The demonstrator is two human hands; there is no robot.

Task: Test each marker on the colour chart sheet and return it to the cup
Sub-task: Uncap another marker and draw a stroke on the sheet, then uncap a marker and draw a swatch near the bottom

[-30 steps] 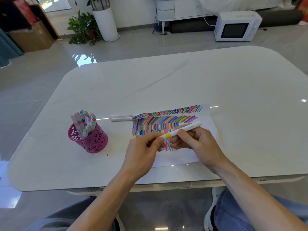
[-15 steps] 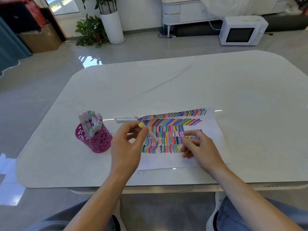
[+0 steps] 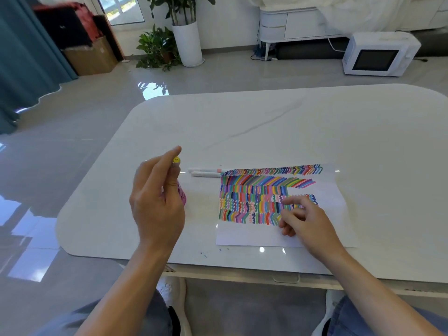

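My left hand (image 3: 155, 202) holds a marker with a yellow end cap (image 3: 176, 160) upright, pinched between thumb and fingers. It is directly over the pink cup (image 3: 182, 195), of which only a thin pink strip shows beside my hand. The colour chart sheet (image 3: 278, 204), covered with rows of coloured strokes, lies flat on the table to the right. My right hand (image 3: 303, 218) rests on the sheet's lower right with fingers loosely bent, holding nothing.
Two white markers (image 3: 206, 172) lie side by side on the white table (image 3: 291, 132) just left of the sheet's top edge. On the floor beyond stand a potted plant (image 3: 184, 32), a cardboard box and a white microwave (image 3: 380, 54).
My left hand took the yellow-capped marker from my right hand and carried it left until it covers the cup. My right hand let go and settled on the sheet.
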